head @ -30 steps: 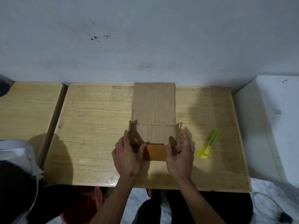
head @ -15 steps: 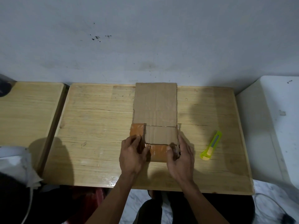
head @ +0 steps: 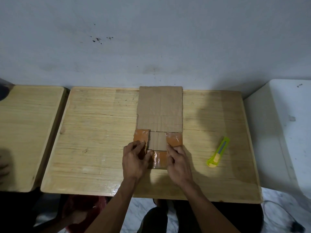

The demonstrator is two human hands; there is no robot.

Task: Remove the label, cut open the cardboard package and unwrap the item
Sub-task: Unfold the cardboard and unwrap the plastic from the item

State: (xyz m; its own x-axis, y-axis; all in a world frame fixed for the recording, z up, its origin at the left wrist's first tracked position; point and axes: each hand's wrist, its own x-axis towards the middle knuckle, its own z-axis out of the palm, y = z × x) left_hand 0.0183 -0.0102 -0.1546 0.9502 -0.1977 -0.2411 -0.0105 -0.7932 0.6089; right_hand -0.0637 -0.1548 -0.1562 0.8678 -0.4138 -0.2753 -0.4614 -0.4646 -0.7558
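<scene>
An opened cardboard package (head: 159, 108) lies flat on the wooden table (head: 94, 132), its long lid panel stretched toward the wall. Two taped orange side flaps are spread outward at its near end: the left flap (head: 141, 135) and the right flap (head: 175, 139). A taped front flap (head: 159, 159) lies between my hands. My left hand (head: 134, 160) pinches the near edge of the left flap. My right hand (head: 179, 163) presses on the near edge of the right flap. No wrapped item shows inside.
A yellow-green utility knife (head: 218, 152) lies on the table to the right of my right hand. A second wooden table (head: 25, 132) adjoins on the left, and a white surface (head: 289, 132) stands on the right. A wall rises right behind the table.
Both side flaps have been folded outward and now lie flat: first the left, then the right. My hands shifted slightly away from me along the flaps.
</scene>
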